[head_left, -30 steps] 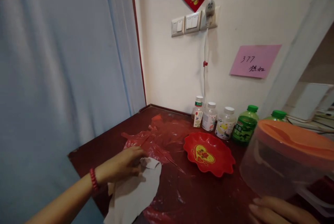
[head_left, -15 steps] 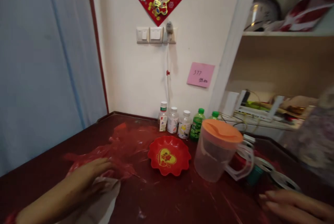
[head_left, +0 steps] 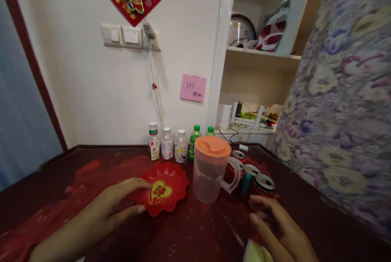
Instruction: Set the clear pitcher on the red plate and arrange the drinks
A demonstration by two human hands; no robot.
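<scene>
A round red plate [head_left: 179, 180] with a scalloped rim and a yellow heart print lies on the dark red table. My left hand [head_left: 117, 199] reaches over its left side, thumb and forefinger apart with nothing between them; whether a fingertip touches the plate, I cannot tell. On the right, my right hand [head_left: 279, 229] hovers with parted fingers just in front of a drink can [head_left: 264, 184]. Below that hand, a pale yellow item [head_left: 256, 252] is cut off by the frame's bottom edge. Between both hands stands a clear plastic pitcher [head_left: 206, 180] with an orange lid [head_left: 212, 147].
Along the wall stand white-capped bottles [head_left: 167, 144] and green-capped bottles [head_left: 195, 142]. Several cans [head_left: 251, 172] crowd behind the pitcher's handle. Crumpled red plastic film [head_left: 73, 188] covers the table's left. A floral curtain [head_left: 339, 111] hangs at right, beside shelves [head_left: 259, 52].
The view has turned to the right. My left hand has gone from the white paper and red film to the plate's left side. My right hand shows more fully, close to the cans.
</scene>
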